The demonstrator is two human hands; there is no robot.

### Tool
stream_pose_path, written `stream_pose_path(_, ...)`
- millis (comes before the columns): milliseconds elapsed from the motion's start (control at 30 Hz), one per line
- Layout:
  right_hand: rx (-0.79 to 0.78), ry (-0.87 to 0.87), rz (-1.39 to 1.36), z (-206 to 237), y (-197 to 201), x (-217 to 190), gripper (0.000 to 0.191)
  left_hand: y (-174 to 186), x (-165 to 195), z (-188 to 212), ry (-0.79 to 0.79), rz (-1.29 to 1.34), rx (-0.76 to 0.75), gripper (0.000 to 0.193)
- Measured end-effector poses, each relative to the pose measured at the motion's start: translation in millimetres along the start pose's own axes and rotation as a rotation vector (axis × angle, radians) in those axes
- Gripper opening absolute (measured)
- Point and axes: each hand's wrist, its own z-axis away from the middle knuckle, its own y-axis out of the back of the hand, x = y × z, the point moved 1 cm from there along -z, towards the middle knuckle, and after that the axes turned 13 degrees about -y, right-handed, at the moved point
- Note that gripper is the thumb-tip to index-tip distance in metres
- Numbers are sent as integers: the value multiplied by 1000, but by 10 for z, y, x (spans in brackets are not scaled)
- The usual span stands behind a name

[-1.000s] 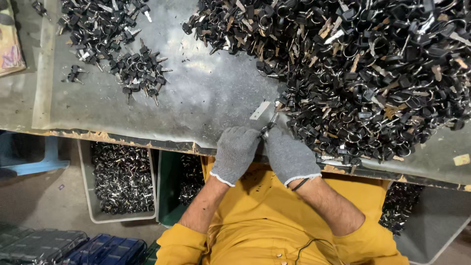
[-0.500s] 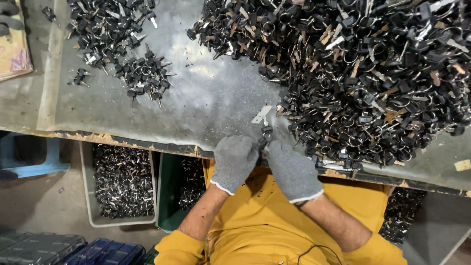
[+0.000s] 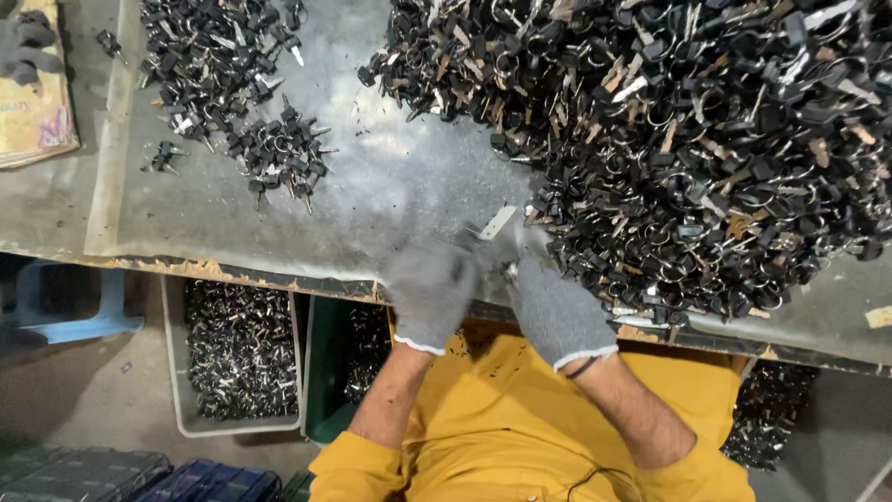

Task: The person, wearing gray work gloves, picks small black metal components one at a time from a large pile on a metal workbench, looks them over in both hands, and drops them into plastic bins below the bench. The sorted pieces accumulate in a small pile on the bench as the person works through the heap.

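The grey metal surface [image 3: 409, 186] is scuffed, with a rusty, chipped front edge. A large heap of black-headed keys on rings [image 3: 706, 139] covers its right half. A smaller pile of keys [image 3: 232, 65] lies at upper left, with a small cluster [image 3: 283, 153] just below it. A worn printed booklet [image 3: 37, 112] rests at the far left.

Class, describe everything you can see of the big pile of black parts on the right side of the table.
The big pile is a dense heap of small black plastic-looking pieces on metal rings, mixed with silvery and tan bits. It covers the right of the grey metal table, running off the top and right edges of the picture. It lies loose and tangled. Its near edge meets the grey-gloved right hand; the blurred left hand sits just beside it.
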Motion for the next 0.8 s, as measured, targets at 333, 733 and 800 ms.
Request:
stream_pose_path(333, 132, -26, 20, 59, 10, -28, 55, -347, -25, -1147, -254, -79, 60, 14)
stream_pose_path(733, 178, 35, 72, 110, 35, 49, 69, -83, 164, -187, -162, 38, -13, 32)
stream_pose_path(800, 155, 39, 45, 107, 48, 43, 71, 10, 175, -91, -213, 106, 79, 27)
